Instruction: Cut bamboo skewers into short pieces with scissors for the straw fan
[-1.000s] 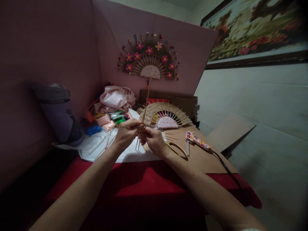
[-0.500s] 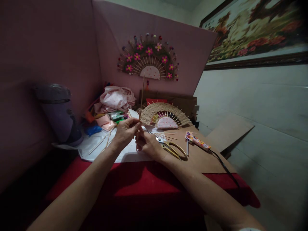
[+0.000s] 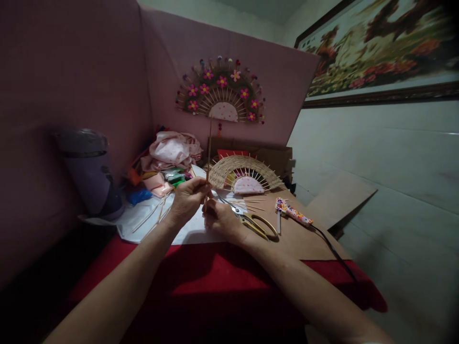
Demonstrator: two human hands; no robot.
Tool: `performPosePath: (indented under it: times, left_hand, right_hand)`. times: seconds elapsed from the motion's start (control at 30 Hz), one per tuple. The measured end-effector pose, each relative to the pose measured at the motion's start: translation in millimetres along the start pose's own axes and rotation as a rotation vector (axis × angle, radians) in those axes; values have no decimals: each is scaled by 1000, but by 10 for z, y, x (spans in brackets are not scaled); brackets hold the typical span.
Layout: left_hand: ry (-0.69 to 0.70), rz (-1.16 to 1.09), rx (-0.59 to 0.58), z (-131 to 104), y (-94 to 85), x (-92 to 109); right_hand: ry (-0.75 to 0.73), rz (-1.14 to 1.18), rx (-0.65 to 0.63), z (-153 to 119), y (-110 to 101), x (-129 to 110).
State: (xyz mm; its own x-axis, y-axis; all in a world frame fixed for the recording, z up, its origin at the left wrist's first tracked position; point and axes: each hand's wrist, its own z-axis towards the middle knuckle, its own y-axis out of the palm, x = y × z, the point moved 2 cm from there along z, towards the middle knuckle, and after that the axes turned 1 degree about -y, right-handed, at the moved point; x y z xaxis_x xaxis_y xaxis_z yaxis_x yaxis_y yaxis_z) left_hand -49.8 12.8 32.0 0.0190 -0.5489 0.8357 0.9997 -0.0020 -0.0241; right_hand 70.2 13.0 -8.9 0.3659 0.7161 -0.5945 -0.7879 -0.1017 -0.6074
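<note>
Thin wooden sticks [image 3: 209,148] stand upright, close together, between my two hands; how many there are I cannot tell. My left hand [image 3: 190,197] pinches them around the middle. Just below and to the right, my right hand [image 3: 223,217] closes on their lower part. Gold-handled scissors [image 3: 263,225] lie right beside my right hand. Behind the hands rests a woven straw fan [image 3: 247,165] with a pink dotted half-round centre [image 3: 248,185]. Loose sticks [image 3: 251,204] lie in front of that fan.
A patterned glue gun [image 3: 294,212] with a black cord lies on brown board [image 3: 315,246] at the right. At the left stand a purple flask [image 3: 93,177], clay packets [image 3: 156,183] and bunched pink cloth [image 3: 174,148]. A flowered fan [image 3: 222,81] hangs behind.
The view has tipped slightly, so the background sits a little lower. My right hand's fingers have shifted slightly at the sticks' lower part. Both hands keep hold of the sticks.
</note>
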Motion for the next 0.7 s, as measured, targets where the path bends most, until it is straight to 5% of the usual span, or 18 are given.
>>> performPosePath:
  times: [0.3, 0.7]
  left_hand:
    - [-139, -208, -24, 7, -27, -13]
    - [-87, -300, -54, 1, -15, 53]
  right_hand:
    - [39, -1, -51, 10, -16, -21]
    - [-7, -1, -5, -21, -2, -35]
